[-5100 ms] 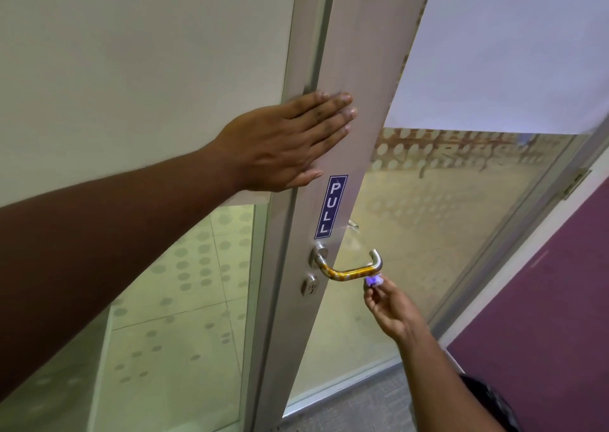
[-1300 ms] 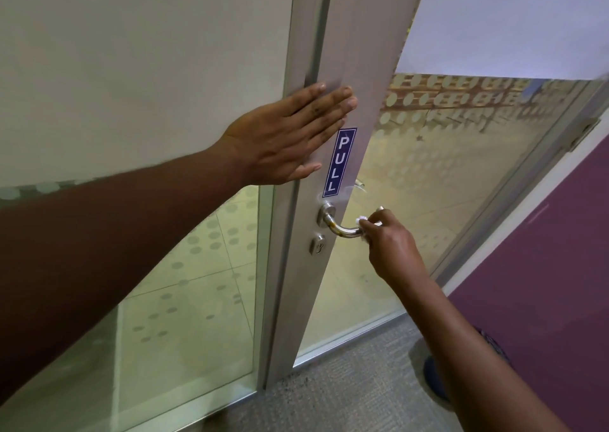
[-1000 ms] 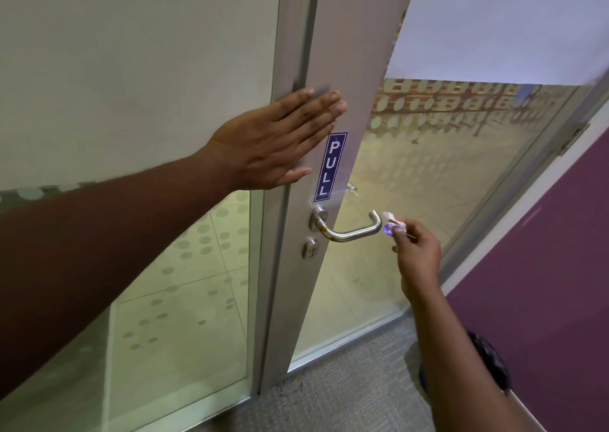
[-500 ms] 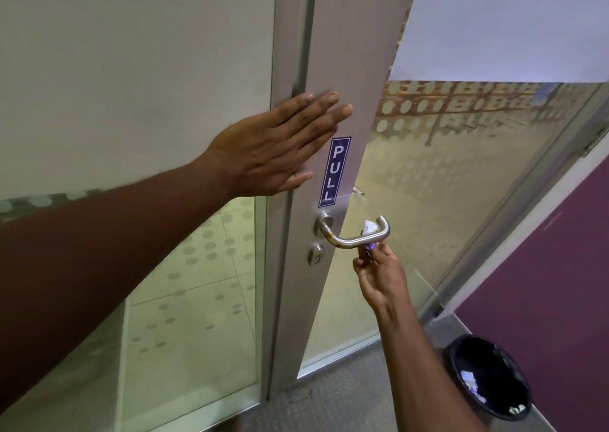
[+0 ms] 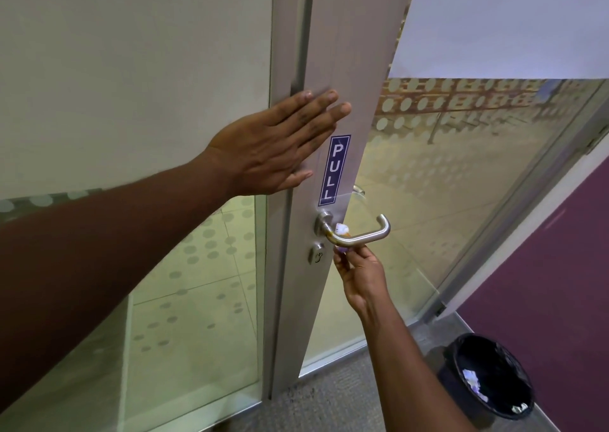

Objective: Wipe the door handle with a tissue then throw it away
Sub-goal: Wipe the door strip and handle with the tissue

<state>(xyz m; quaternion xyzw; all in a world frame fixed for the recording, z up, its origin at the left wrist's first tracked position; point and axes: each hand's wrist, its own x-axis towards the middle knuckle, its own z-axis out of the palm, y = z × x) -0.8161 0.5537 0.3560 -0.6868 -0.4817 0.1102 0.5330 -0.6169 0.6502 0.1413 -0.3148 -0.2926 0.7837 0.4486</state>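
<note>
A brushed steel lever handle [image 5: 362, 237] sticks out from the grey door stile [image 5: 349, 69], just below a blue PULL sticker [image 5: 334, 170]. My right hand [image 5: 359, 273] reaches up from below and pinches a small white tissue [image 5: 342, 229] against the handle's inner end, close to the round rose. My left hand [image 5: 276, 148] lies flat, fingers spread, on the door stile above the sticker. A black lined bin [image 5: 491, 375] with scraps inside stands on the floor at the lower right.
The glass door with frosted dots [image 5: 445, 174] stands ajar toward me. A fixed glass panel [image 5: 184, 283] is to the left. A purple wall [image 5: 553, 267] is on the right, with grey carpet [image 5: 336, 402] below. A keyhole [image 5: 317, 255] sits under the handle.
My right hand has slid the tissue along the handle from its outer bend to the inner end near the rose. The left hand stays pressed on the door. More of the bin shows.
</note>
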